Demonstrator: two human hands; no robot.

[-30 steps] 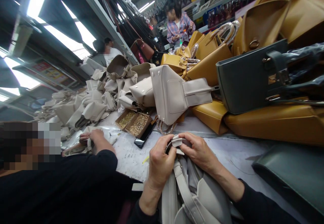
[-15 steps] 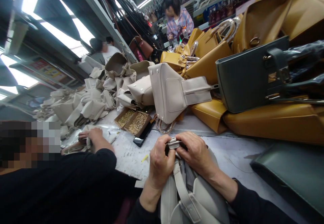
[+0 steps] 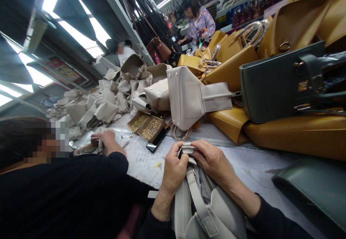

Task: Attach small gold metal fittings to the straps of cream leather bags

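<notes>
A light grey handbag lies close in front of me, its handle strap running up its middle to a metal ring. At the bag's far end, my left hand pinches a small grey leather tab, thumb and fingers closed on it. From the other side my right hand grips the same tab with its fingertips, the other fingers curled. Part of the tab and the bag's edge is hidden behind my fingers.
Ahead are boxes of gold-coloured studs, a dark phone and an upright beige bag. Mustard bags and a dark green bag are piled right. A co-worker in black sits at my left, handling beige material.
The view has shifted slightly, so most things sit further right. My fingers have moved a little on the tab, and more of a flap below it shows.
</notes>
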